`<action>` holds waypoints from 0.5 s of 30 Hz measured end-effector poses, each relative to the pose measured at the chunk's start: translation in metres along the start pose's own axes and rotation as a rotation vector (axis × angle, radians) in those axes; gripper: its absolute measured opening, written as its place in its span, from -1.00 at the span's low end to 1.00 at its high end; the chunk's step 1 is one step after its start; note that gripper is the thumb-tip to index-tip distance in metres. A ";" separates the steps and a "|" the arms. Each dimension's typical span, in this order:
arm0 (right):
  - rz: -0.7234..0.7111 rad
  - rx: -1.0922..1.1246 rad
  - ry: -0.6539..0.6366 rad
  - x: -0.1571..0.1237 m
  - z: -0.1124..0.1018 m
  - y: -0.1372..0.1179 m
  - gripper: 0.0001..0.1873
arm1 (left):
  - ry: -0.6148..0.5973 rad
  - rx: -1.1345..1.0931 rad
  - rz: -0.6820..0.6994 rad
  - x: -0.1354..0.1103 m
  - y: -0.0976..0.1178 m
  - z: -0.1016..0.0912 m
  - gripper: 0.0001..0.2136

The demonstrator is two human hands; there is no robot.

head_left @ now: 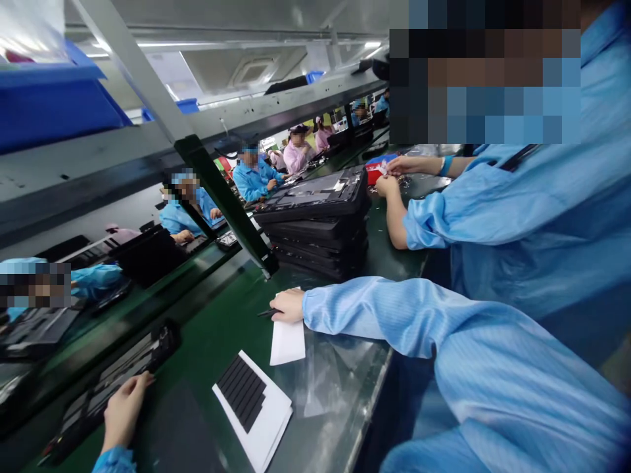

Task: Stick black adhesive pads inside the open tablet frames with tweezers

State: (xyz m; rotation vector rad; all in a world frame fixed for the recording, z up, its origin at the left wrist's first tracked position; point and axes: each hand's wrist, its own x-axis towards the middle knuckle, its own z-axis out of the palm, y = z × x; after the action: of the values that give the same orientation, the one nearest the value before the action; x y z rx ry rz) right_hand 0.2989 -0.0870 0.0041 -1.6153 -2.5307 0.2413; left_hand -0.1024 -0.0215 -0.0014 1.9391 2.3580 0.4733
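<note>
My left hand (124,406) is by the near side of a flat black device panel (116,374) that lies on the green bench. Its thumb and fingertips are pressed together, and what they hold, if anything, is too small to tell. My right hand (288,306) is closed around a thin, dark, pen-like tool (269,313) whose tip points left. Under that hand lies a white sheet (288,341). Between my hands, a stack of white backing sheets (273,410) carries several black strips (241,391) side by side.
Beyond my right hand stands a pile of black device panels (320,230). A slanted green post (224,203) rises from the bench to an overhead shelf. Clear plastic film (323,381) lies near the bench edge. A co-worker's hands (392,177) work at the right.
</note>
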 end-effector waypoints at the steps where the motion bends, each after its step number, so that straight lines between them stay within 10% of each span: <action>1: -0.002 -0.001 0.002 0.000 0.000 0.000 -0.61 | 0.015 -0.026 -0.006 -0.002 0.001 -0.001 -0.63; 15: 0.012 -0.006 0.011 -0.001 0.001 0.000 -0.65 | 0.039 -0.546 0.053 -0.030 0.065 -0.031 -0.71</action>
State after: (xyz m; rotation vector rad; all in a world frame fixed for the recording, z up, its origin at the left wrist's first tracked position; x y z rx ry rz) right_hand 0.2996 -0.0882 0.0032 -1.6295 -2.5165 0.2261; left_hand -0.0413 -0.0454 0.0407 1.7380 1.9181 1.0368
